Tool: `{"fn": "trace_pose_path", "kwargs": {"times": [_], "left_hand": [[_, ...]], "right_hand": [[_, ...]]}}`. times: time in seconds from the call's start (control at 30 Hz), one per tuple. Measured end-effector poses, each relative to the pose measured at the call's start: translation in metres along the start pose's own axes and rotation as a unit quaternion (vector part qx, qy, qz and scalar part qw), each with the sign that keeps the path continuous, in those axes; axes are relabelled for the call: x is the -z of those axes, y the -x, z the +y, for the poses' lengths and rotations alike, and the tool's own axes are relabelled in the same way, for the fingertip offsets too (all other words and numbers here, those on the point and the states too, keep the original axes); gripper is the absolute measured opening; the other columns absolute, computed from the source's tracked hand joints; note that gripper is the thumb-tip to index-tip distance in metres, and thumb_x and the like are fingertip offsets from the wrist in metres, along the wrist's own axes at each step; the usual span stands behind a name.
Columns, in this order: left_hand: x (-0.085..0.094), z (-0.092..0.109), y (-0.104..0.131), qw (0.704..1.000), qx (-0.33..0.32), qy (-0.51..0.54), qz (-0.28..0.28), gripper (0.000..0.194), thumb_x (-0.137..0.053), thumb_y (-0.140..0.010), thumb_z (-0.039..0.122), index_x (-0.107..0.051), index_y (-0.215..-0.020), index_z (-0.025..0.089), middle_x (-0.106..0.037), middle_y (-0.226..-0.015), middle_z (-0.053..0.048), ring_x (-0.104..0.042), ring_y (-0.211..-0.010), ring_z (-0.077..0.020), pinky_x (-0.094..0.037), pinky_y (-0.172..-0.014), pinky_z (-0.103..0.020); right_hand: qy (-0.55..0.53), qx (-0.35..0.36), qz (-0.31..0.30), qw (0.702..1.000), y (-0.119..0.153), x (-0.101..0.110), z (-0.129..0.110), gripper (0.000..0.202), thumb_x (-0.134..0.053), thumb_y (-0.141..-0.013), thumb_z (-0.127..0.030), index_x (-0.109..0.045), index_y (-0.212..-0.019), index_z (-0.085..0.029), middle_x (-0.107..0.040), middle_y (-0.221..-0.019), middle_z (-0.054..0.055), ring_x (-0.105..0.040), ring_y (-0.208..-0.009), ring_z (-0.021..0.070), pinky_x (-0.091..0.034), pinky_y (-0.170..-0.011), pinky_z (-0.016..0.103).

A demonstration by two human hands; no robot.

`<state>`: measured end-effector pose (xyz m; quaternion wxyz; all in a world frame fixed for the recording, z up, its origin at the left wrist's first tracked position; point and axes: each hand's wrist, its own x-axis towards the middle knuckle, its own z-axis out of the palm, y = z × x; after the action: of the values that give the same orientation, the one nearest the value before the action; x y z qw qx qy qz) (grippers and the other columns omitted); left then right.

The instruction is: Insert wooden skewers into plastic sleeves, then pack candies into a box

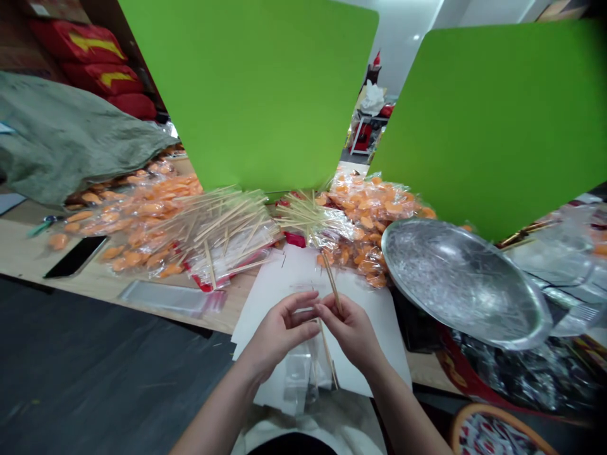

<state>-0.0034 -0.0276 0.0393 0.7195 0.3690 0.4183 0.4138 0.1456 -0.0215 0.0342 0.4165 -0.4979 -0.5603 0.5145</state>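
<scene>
Your right hand (349, 325) has thumb and fingers clamped on a thin wooden stick (332, 282); stick slants up past the fingertips, above the white paper (379, 328); your left hand (284, 325) is beside it, thumb and fingers apart, curved toward the right.

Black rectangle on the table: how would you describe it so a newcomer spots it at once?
From the tall green panel on the left, look down to the pale wooden table. At its front edge, before the heaped orange pieces in clear wrap, lies a thin, phone-like black rectangle. It is dark and opaque, unlike the clear plastic sleeve nearby.
</scene>
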Motion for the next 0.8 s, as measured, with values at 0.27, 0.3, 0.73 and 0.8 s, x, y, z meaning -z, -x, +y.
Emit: {"fn": "trace_pose_path", "kwargs": {"times": [0.27,0.3,0.73,0.8], "left_hand": [[-0.003,0.002,-0.002,0.995,0.042,0.007,0.088,0.032,-0.078,-0.061,0.031,-0.070,-0.088,0.015,-0.074,-0.080,-0.008,-0.067,-0.074,-0.0174,-0.049,-0.066,-0.024],[-0.003,0.002,-0.002,0.995,0.043,0.006,0.092,0.032,-0.079,-0.059,0.030,-0.070,-0.085,0.014,-0.074,-0.076,-0.008,-0.067,-0.072,-0.0166,-0.048,-0.064,-0.023],[-0.004,0.011,0.006,0.997,0.069,0.031,0.029,0.028,-0.079,-0.060,0.027,-0.069,-0.084,0.015,-0.074,-0.085,-0.009,-0.069,-0.075,-0.0184,-0.050,-0.067,-0.026],[-0.004,0.014,0.005,0.997,0.067,0.030,0.015,0.026,-0.077,-0.062,0.025,-0.069,-0.084,0.015,-0.074,-0.085,-0.008,-0.068,-0.074,-0.0179,-0.049,-0.067,-0.025]], "right_hand": [[0.105,0.115,0.225,0.962,0.004,0.044,-0.027,0.043,-0.040,-0.088,-0.050,-0.059,-0.066,-0.019,-0.049,-0.064,0.001,-0.046,-0.060,0.0129,-0.035,-0.054,0.025],[0.078,0.140,0.247,0.956,0.004,0.050,-0.036,0.041,-0.039,-0.089,-0.049,-0.059,-0.069,-0.019,-0.045,-0.060,-0.001,-0.043,-0.055,0.0116,-0.033,-0.049,0.024],[-0.024,0.173,0.012,0.985,-0.029,0.028,-0.047,0.035,-0.033,-0.094,-0.045,-0.047,-0.074,-0.020,-0.040,-0.045,-0.008,-0.037,-0.037,0.0073,-0.028,-0.038,0.020],[0.008,0.158,-0.020,0.987,-0.025,0.023,-0.042,0.037,-0.031,-0.094,-0.044,-0.048,-0.072,-0.019,-0.042,-0.049,-0.006,-0.040,-0.040,0.0073,-0.032,-0.041,0.020]]}}
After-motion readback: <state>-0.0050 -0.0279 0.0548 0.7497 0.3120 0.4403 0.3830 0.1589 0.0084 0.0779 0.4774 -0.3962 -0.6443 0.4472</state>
